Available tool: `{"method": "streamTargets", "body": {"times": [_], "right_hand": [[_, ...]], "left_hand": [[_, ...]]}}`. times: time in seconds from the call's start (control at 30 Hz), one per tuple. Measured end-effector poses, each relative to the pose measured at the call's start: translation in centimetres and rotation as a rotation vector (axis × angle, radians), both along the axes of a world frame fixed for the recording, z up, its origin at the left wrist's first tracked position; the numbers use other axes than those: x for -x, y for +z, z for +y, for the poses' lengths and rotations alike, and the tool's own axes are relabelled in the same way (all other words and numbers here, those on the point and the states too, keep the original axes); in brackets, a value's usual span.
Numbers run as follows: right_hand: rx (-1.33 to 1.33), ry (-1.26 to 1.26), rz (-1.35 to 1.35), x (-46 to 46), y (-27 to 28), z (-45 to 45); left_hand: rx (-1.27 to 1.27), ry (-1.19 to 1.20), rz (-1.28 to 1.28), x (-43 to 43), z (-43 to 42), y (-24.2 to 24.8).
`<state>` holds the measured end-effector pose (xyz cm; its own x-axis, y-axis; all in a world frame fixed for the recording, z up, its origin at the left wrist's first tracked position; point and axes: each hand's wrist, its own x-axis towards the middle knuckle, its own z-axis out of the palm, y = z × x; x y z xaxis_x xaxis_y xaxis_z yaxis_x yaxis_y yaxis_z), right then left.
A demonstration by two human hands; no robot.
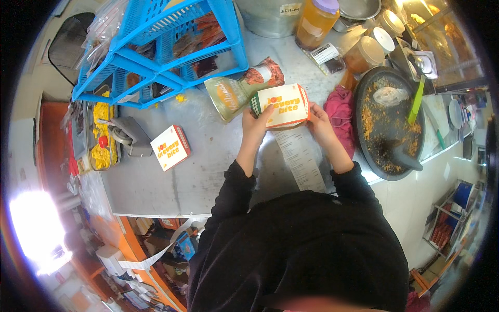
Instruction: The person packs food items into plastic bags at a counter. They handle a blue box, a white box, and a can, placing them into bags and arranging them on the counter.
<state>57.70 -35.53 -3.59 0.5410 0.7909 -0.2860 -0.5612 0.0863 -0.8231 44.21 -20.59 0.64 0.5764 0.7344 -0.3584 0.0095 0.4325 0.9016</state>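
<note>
Between my two hands is a printed cardboard food box [286, 111], white on top with red and green patterned sides. My left hand [257, 124] grips its left end with the thumb on top, and my right hand [320, 121] holds its right end. Beneath the box a long printed paper receipt [302, 160] runs over the metal worktop [156, 195]. A green-brown foil food pouch [230, 95] lies just behind my left hand. Another box of the same kind [170, 148] stands to the left. A crumpled pink cloth [340, 117] is right of my right hand.
Blue plastic racks [156, 66] stand at the back left, near a grey tape dispenser [132, 136] and a tray of yellow food [117, 150]. On the right are a large stone mortar [362, 132] with a pestle [405, 158], lidded tubs and a jar [316, 23].
</note>
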Motion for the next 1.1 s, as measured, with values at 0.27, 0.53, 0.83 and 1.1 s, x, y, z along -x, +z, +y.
{"method": "streamTargets", "body": {"times": [0.27, 0.53, 0.83, 1.1], "right_hand": [[0.366, 0.112, 0.033, 0.2, 3.1, 0.0], [0.471, -0.028, 0.106, 1.2, 2.9, 0.5], [0.516, -0.106, 0.073, 1.5, 2.5, 1.8], [0.538, -0.206, -0.029, 2.0, 1.5, 2.3]], "left_hand": [[-0.161, 0.076, 0.129, -0.6, -1.2, -3.0], [0.367, -0.162, 0.117, 3.0, -1.4, -1.3], [0.326, 0.115, -0.475, 1.8, -3.6, -3.8], [0.194, 0.154, -0.424, 2.4, -4.6, -4.9]]}}
